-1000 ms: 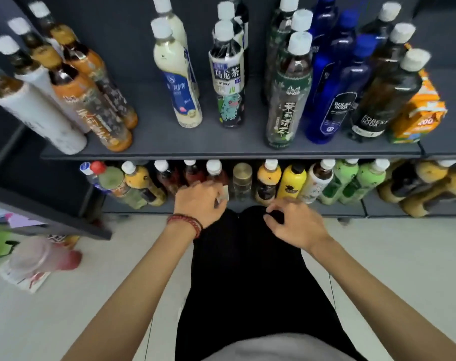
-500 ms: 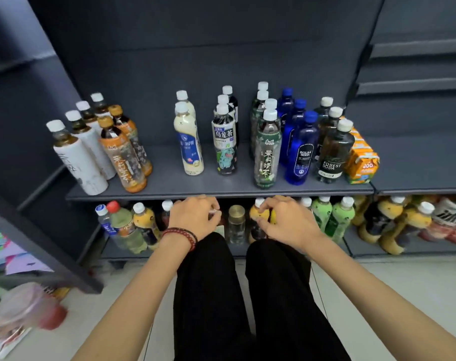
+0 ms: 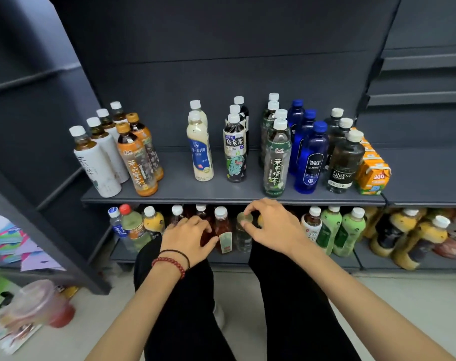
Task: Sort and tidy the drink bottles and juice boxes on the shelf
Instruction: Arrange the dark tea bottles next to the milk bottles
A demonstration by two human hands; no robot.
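Observation:
My left hand (image 3: 187, 238), with bracelets on the wrist, reaches into the lower shelf (image 3: 346, 260) and curls round a dark red bottle (image 3: 206, 234). A red-brown bottle with a white cap (image 3: 223, 230) stands right beside its thumb. My right hand (image 3: 273, 225) pinches the gold cap of a clear bottle (image 3: 243, 239) between thumb and forefinger. The upper shelf (image 3: 174, 196) carries rows of white-label tea (image 3: 99, 165), orange-label tea (image 3: 138, 165), milk drink (image 3: 199, 149), oolong tea (image 3: 234, 149), jasmine tea (image 3: 276, 157), blue soda (image 3: 311, 157), dark soda (image 3: 344, 160) and orange juice boxes (image 3: 372, 173).
The lower shelf also holds green bottles (image 3: 341, 230), yellow-and-black bottles (image 3: 414, 238) lying tilted at the right, and a red-capped bottle (image 3: 133, 225) at the left. A pink plastic cup (image 3: 39, 306) lies on the floor at the left. My black-trousered legs (image 3: 286, 295) are below the hands.
The view has pulled back and tilted up, showing more of the shelf's back wall. My right hand has shifted left from the yellow bottles to the gold cap. My left hand stays at the dark bottles.

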